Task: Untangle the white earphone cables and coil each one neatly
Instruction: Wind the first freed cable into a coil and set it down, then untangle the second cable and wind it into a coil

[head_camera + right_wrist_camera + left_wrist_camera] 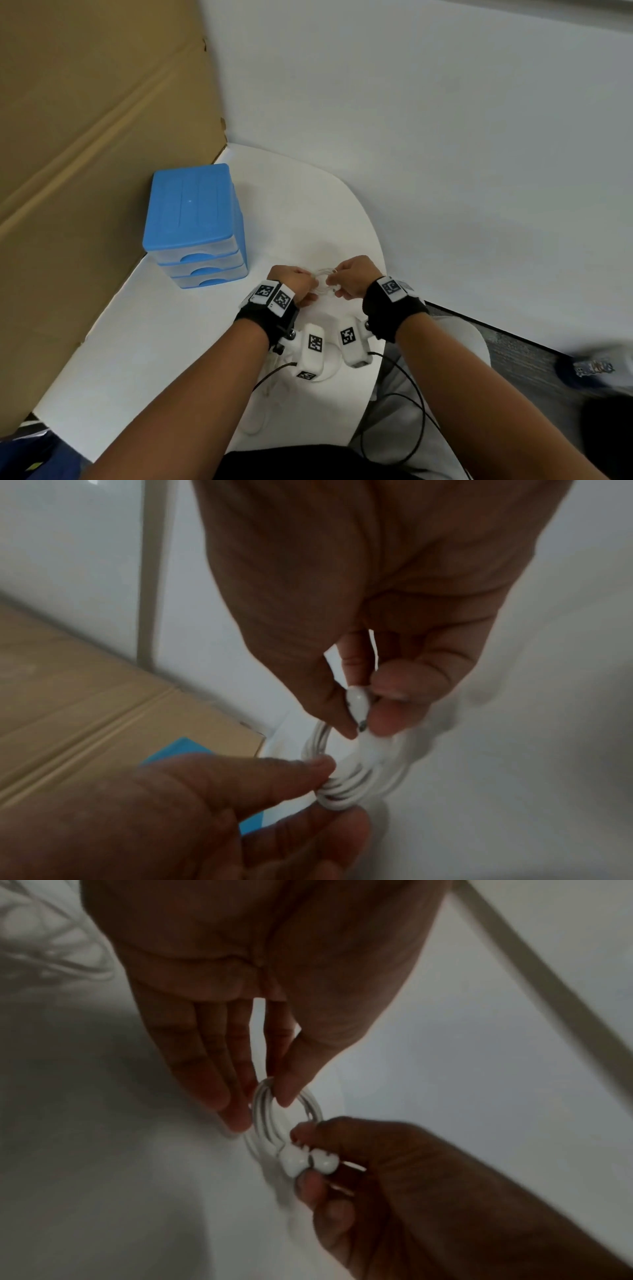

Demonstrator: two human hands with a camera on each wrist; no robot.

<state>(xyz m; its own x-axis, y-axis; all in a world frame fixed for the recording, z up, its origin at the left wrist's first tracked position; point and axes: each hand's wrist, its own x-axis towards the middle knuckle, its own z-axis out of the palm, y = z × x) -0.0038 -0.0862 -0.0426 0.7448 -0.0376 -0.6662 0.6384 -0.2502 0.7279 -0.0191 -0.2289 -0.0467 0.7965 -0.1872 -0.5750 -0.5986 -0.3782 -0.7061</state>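
coil: white earphone cable (pixel 286 1118) looped in small ring between my hands, above table (pixel 191 342) | left hand (pixel 296 284) pinches ring's near side | right hand (pixel 352 279) pinches both earbuds (pixel 306 1161) against it | risk: loosened pinch lets springy loops unwind; other cable (pixel 51 953) behind my left hand uncoiled

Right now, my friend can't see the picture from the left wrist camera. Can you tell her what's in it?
Two hands hold a small coil of white earphone cable over a white table. The left hand pinches the top of the coil, and the right hand pinches the two white earbuds at the bottom.
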